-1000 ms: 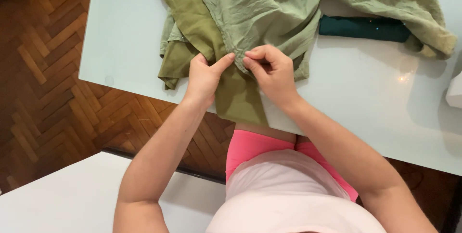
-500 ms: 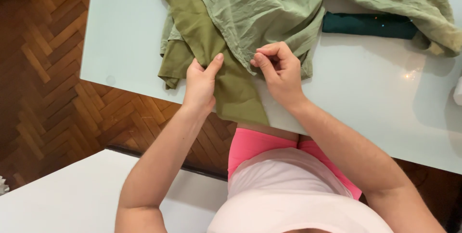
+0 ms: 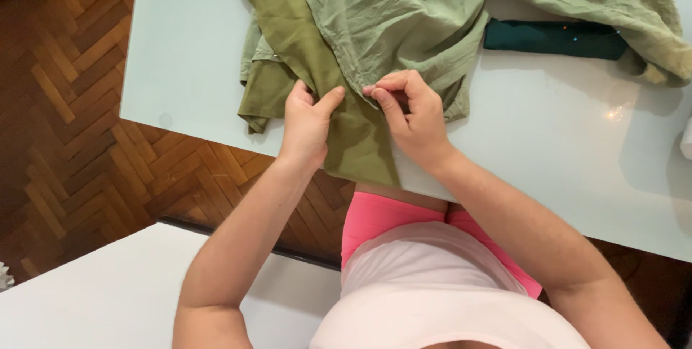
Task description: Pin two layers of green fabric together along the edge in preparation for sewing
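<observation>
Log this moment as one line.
left hand: pressing olive cloth | right hand: pinching light green cloth edge | white table | dark green roll behind

I look down on a pale table (image 3: 187, 46) with green clothing spread across it. My left hand (image 3: 308, 124) rests on the darker olive cloth (image 3: 310, 60), thumb stretched toward the edge of the lighter green crumpled garment (image 3: 396, 17) that overlaps it. My right hand (image 3: 407, 115) pinches that lighter garment's hem between thumb and forefinger, just beside my left thumb. The olive cloth hangs over the near table edge. A dark green folded piece (image 3: 555, 37) lies further right, partly under the light garment. Herringbone wood floor (image 3: 65, 140) shows at left, with a white surface (image 3: 94, 298) below it.
</observation>
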